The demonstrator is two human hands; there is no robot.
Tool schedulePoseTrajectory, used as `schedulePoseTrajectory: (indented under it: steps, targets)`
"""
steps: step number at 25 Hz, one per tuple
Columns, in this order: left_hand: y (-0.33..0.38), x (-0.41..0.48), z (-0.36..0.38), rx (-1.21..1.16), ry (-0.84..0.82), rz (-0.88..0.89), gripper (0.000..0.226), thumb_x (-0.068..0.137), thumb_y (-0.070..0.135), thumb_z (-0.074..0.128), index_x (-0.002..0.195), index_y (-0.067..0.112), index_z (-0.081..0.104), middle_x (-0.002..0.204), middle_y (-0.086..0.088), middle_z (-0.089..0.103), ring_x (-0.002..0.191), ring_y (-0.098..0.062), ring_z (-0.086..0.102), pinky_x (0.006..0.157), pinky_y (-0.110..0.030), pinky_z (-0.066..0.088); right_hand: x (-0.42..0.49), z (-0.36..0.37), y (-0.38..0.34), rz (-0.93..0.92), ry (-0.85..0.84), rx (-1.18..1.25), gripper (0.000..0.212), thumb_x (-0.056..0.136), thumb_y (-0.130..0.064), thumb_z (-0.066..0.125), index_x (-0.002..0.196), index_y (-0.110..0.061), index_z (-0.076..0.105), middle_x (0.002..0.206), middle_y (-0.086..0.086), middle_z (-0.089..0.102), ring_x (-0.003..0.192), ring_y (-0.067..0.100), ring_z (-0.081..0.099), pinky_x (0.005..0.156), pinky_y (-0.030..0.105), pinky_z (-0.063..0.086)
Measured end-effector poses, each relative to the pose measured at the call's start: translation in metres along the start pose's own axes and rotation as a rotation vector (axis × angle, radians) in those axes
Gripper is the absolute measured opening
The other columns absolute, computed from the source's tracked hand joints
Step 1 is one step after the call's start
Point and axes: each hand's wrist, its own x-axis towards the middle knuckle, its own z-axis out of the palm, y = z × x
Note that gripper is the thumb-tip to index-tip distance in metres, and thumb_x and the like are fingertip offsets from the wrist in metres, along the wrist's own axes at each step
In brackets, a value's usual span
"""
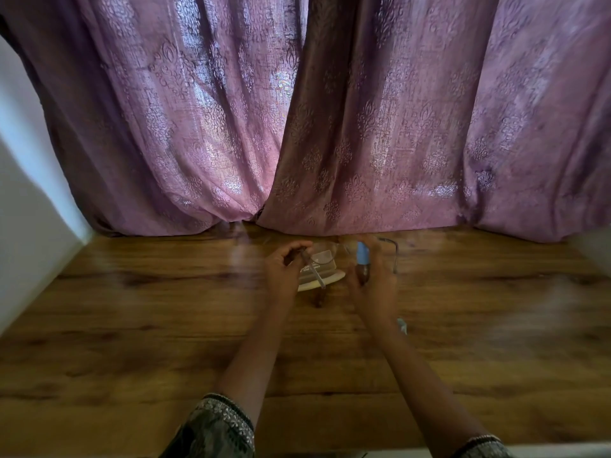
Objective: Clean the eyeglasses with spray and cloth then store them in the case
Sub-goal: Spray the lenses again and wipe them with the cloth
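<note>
The left grip pinches the eyeglasses at one temple, holding them over a pale flat object, too blurred to identify, on the wooden tabletop. The right grip clasps a small blue spray bottle just beside the lenses.

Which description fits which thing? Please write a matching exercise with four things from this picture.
1 eyeglasses
2 spray bottle
3 case
4 curtain

a purple, behind the table
b blue, in the right hand
c pale, on the table
d pinched by the left hand

Pairs: 1-d, 2-b, 3-c, 4-a
</note>
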Motion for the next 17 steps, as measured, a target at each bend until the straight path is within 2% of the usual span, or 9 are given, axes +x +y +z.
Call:
schedulePoseTrajectory:
  steps: [1, 4, 7, 9, 12, 15, 17]
  targets:
    - [0.0007, -0.0003, -0.0001, -0.001, 0.001, -0.007, 0.017, 0.079, -0.004, 0.062, 0.086, 0.01, 0.067, 0.076, 0.002, 0.064, 0.068, -0.013, 0.06, 0.058, -0.01, 0.049, -0.0013, 0.0006, 0.0022, 0.003, -0.006, -0.009, 0.049, 0.083, -0.004, 0.062, 0.128, -0.013, 0.047, 0.054, -0.005, 0.048, 0.042, 0.011, 0.045, 0.041, 0.024, 0.035]
    - [0.0009, -0.0013, -0.0004, -0.009, -0.008, -0.017, 0.018, 0.079, -0.003, 0.063, 0.083, 0.014, 0.067, 0.076, 0.001, 0.064, 0.069, -0.016, 0.059, 0.057, -0.011, 0.048, -0.0056, 0.0014, 0.0068, -0.015, -0.026, -0.005, 0.049, 0.082, -0.004, 0.063, 0.128, -0.011, 0.046, 0.052, -0.008, 0.045, 0.042, 0.008, 0.043, 0.042, 0.021, 0.032]
    - [0.0, -0.0011, -0.0021, -0.014, -0.009, -0.015, 0.021, 0.079, -0.001, 0.064, 0.081, 0.019, 0.067, 0.077, 0.0, 0.065, 0.069, -0.017, 0.059, 0.058, -0.013, 0.05, -0.0027, 0.0002, 0.0078, -0.006, -0.042, 0.0, 0.051, 0.082, -0.003, 0.063, 0.129, -0.01, 0.045, 0.055, -0.001, 0.051, 0.044, 0.019, 0.051, 0.041, 0.028, 0.04]
    - [-0.0002, -0.001, -0.0023, -0.014, -0.008, -0.021, 0.019, 0.08, 0.0, 0.064, 0.082, 0.018, 0.067, 0.077, 0.0, 0.065, 0.069, -0.016, 0.06, 0.059, -0.013, 0.05, -0.0025, 0.0004, 0.0083, -0.014, -0.047, 0.002, 0.049, 0.082, -0.004, 0.063, 0.128, -0.012, 0.046, 0.054, -0.001, 0.052, 0.043, 0.017, 0.051, 0.041, 0.029, 0.041]
    - [0.0002, -0.0004, -0.0025, -0.01, 0.0, -0.026, 0.02, 0.08, 0.0, 0.064, 0.08, 0.019, 0.067, 0.076, 0.001, 0.065, 0.067, -0.013, 0.06, 0.059, -0.013, 0.05, -0.0041, 0.0007, 0.0074, -0.067, -0.04, 0.019, 0.05, 0.081, -0.003, 0.063, 0.125, -0.017, 0.045, 0.052, -0.013, 0.043, 0.041, 0.007, 0.045, 0.04, 0.02, 0.035]
    - [-0.0024, 0.0008, -0.0038, 0.0, 0.004, -0.025, 0.016, 0.079, -0.001, 0.064, 0.083, 0.014, 0.067, 0.074, 0.004, 0.066, 0.062, -0.004, 0.063, 0.057, -0.012, 0.049, -0.0012, 0.0005, 0.0053, -0.043, -0.034, 0.044, 0.05, 0.082, -0.004, 0.064, 0.126, -0.017, 0.044, 0.054, -0.003, 0.049, 0.043, 0.019, 0.05, 0.039, 0.026, 0.038]
    - [-0.0045, 0.002, -0.005, 0.007, 0.004, -0.017, 0.016, 0.079, -0.003, 0.064, 0.085, 0.011, 0.067, 0.072, 0.009, 0.068, 0.062, 0.002, 0.063, 0.058, -0.012, 0.05, -0.0008, 0.0006, 0.006, -0.039, -0.04, 0.038, 0.052, 0.081, -0.003, 0.064, 0.125, -0.021, 0.043, 0.055, -0.001, 0.051, 0.043, 0.016, 0.049, 0.04, 0.029, 0.04]
